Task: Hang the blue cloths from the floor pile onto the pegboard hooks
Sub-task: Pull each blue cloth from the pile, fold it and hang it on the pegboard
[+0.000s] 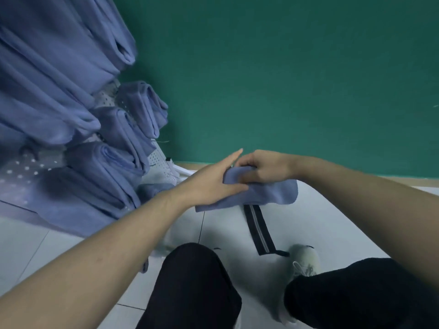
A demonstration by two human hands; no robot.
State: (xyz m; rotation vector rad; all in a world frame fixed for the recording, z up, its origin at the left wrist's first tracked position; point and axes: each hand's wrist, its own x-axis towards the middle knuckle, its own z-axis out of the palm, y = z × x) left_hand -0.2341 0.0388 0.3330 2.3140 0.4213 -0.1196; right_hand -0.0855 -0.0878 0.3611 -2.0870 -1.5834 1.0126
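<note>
Above floor | right hand (pixel 263 167) grips blue cloth (pixel 268 193) | left hand (pixel 209 184) flat, thumb on it

arms (pixel 123 236): bare, sleeveless | trousers (pixel 190 288): black | shoe (pixel 305 260): white, laced

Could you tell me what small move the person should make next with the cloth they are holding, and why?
Probably carry the blue cloth left toward the pegboard. The right hand grips its upper edge and the left hand lies flat against it, so it is already off the floor, while the hung cloths fill the board to the left; I cannot make out a free hook.
</note>
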